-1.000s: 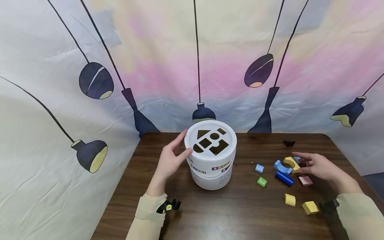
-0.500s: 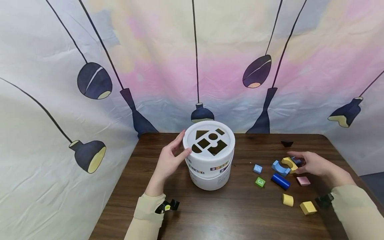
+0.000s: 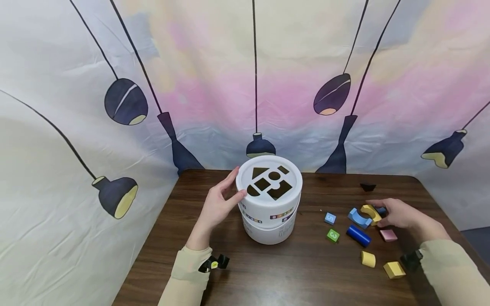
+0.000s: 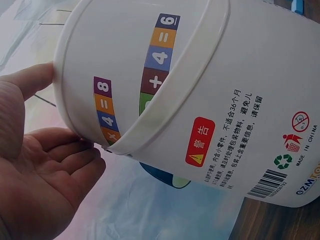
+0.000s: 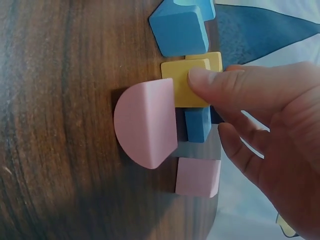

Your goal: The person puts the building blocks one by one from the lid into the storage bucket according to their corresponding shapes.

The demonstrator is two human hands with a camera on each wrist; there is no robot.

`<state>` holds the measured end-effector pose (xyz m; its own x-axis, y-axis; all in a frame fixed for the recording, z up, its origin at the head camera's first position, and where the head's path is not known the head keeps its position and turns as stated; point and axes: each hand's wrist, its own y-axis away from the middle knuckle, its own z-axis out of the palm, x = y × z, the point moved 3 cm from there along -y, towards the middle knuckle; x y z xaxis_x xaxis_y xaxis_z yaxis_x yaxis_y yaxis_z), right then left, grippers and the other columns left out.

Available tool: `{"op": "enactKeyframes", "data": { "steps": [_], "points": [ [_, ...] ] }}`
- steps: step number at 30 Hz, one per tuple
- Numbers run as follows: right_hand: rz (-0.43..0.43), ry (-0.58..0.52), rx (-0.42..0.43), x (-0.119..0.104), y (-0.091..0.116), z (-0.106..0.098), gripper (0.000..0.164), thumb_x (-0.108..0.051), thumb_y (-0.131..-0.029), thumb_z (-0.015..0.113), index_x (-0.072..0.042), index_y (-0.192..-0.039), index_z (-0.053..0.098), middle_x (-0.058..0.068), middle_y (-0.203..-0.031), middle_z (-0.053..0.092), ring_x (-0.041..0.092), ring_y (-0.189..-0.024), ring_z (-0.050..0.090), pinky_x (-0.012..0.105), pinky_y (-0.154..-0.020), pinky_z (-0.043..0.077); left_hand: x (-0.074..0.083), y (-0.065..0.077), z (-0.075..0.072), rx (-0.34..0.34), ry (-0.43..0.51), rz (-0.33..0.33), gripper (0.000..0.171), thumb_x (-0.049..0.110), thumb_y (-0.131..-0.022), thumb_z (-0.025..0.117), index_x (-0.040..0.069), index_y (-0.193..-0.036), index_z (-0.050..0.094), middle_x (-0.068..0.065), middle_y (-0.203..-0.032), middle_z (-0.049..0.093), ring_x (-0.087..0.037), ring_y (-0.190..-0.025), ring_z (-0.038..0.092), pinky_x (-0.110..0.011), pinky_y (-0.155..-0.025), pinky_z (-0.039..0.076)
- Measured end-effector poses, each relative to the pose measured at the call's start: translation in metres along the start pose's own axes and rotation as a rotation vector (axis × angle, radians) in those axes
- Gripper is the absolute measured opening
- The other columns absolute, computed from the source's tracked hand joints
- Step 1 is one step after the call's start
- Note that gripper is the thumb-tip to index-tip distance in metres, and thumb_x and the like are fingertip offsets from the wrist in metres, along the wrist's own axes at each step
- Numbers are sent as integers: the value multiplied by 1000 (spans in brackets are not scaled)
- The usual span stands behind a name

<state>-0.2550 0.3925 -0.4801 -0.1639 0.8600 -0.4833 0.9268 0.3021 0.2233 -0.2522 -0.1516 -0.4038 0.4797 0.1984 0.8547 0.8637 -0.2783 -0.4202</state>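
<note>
A tall white shape-sorter bucket [image 3: 268,231] stands upright on the wooden table. Its lid [image 3: 294,178] has cut-outs of several shapes. My left hand [image 3: 216,208] rests against the lid's rim with thumb and index finger spread; its other fingers are loosely bent in the left wrist view. Over the block group, my right hand [image 3: 402,216] pinches a yellow arch block [image 3: 371,214]. In the right wrist view the thumb [image 5: 205,80] presses the arch's near face, and the fingertips behind it are hidden. A light blue arch [image 3: 359,217] lies just left of it.
Close by lie a dark blue cylinder [image 3: 358,235], a pink half-round block [image 3: 388,235], a green number block [image 3: 333,235] and a blue one [image 3: 330,218]. Nearer the front are two yellow blocks, one rounded [image 3: 368,259], one angular [image 3: 394,270]. A printed cloth hangs behind the table.
My right hand has shifted slightly left, and its thumb and fingers have drawn in around the yellow arch. My left hand stays at the lid's rim.
</note>
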Motion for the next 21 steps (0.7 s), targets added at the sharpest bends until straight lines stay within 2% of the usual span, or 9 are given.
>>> {"op": "enactKeyframes", "data": {
  "steps": [6, 12, 18, 21],
  "points": [
    [2, 41, 11, 0, 2, 1, 72, 8, -79, 86, 13, -145, 57, 43, -140, 56, 65, -126, 52, 63, -89, 58, 2, -2, 0, -13, -12, -11, 70, 15, -100, 77, 8, -162, 46, -4, -168, 43, -22, -151, 45, -52, -119, 41],
    [-14, 74, 9, 0, -2, 0, 67, 7, -80, 85, 12, -142, 61, 42, -137, 59, 65, -125, 53, 67, -92, 55, 2, 0, -2, -10, -1, -19, 70, 13, -100, 78, 8, -162, 47, -4, -168, 43, -22, -151, 45, -52, -119, 40],
    [12, 69, 38, 5, 0, 1, 66, -4, -82, 89, 12, -140, 62, 41, -134, 61, 65, -124, 54, 71, -93, 52, 0, 0, -2, -20, 15, -11, 70, 13, -100, 78, 9, -162, 46, -5, -168, 42, -22, -151, 45, -53, -119, 40],
    [9, 71, 75, 8, 4, 1, 68, -12, -82, 91, 12, -140, 63, 39, -131, 64, 59, -119, 60, 68, -90, 54, 0, 0, -2, -20, 10, -14, 70, 14, -100, 78, 10, -163, 47, -4, -168, 42, -22, -151, 45, -52, -119, 41]
  ]
}}
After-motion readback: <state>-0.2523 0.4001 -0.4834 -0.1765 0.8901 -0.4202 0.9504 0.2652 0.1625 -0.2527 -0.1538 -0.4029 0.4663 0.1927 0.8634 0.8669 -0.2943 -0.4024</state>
